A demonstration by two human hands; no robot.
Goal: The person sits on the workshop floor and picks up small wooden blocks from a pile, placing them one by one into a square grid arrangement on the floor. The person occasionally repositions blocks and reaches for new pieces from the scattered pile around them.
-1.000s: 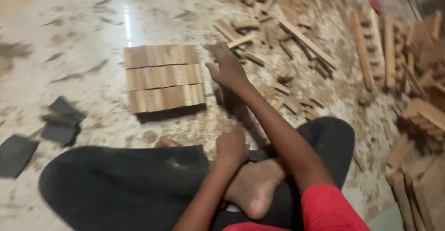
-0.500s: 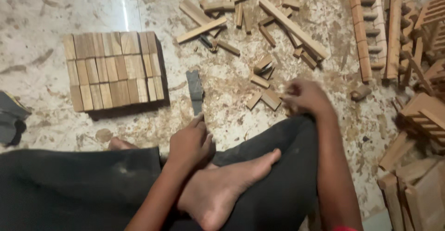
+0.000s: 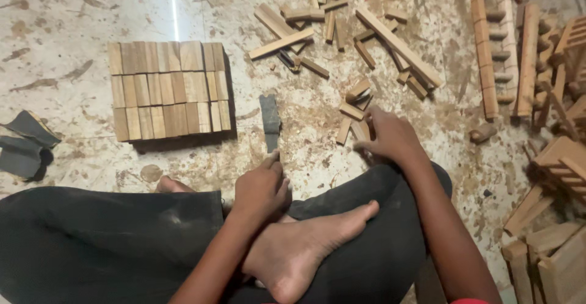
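Note:
I sit cross-legged on a speckled floor, one bare foot [image 3: 305,249] across my lap. My left hand [image 3: 262,187] rests by my knee with fingers curled, its fingertips pinching the near end of a dark grey abrasive strip [image 3: 268,118] that lies flat on the floor. My right hand [image 3: 390,136] reaches forward, palm down, and its fingers close over a small wooden piece [image 3: 360,132] in a loose cluster. A neat flat block of short wooden slats in three rows [image 3: 168,90] lies to the left of the strip, apart from both hands.
Loose wooden sticks and offcuts [image 3: 342,29] are scattered at the top centre. Ladder-like wooden frames [image 3: 506,60] and crate parts [image 3: 555,218] fill the right side. Dark grey scraps [image 3: 24,142] lie at the far left.
My right hand has drawn back from beside the slat block to the small pieces on the right. The grey strip has come into sight, with my left hand's fingertips at its near end.

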